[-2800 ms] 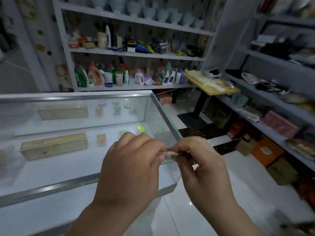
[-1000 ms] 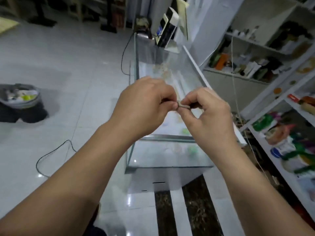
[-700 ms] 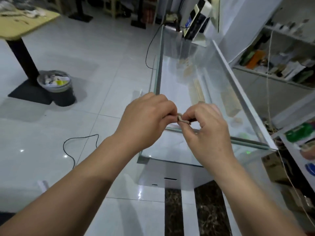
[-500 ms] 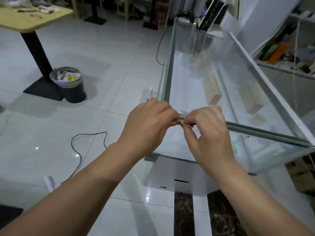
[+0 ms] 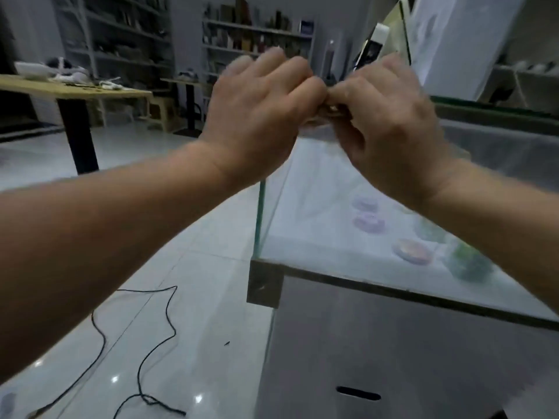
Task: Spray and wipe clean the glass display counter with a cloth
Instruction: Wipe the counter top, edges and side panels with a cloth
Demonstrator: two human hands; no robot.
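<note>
My left hand (image 5: 260,110) and my right hand (image 5: 390,122) are raised together in front of me. Between their fingertips they pinch a small crumpled beige scrap (image 5: 328,109), mostly hidden by the fingers; I cannot tell if it is cloth. Below and behind them stands the glass display counter (image 5: 348,246), its near corner edge running down to a metal bracket (image 5: 264,282). Several round coloured items (image 5: 411,251) lie on the shelf inside. No spray bottle is in view.
A black cable (image 5: 145,343) loops over the glossy white tiled floor at the lower left. A wooden table on a black leg (image 5: 78,128) stands at the left, with stocked shelves (image 5: 257,40) behind. A device on a stand (image 5: 372,52) sits on the counter's far end.
My view has dropped lower and swung up toward the room's far side, so the counter's corner now fills the lower right. Both hands rose and still pinch the same scrap.
</note>
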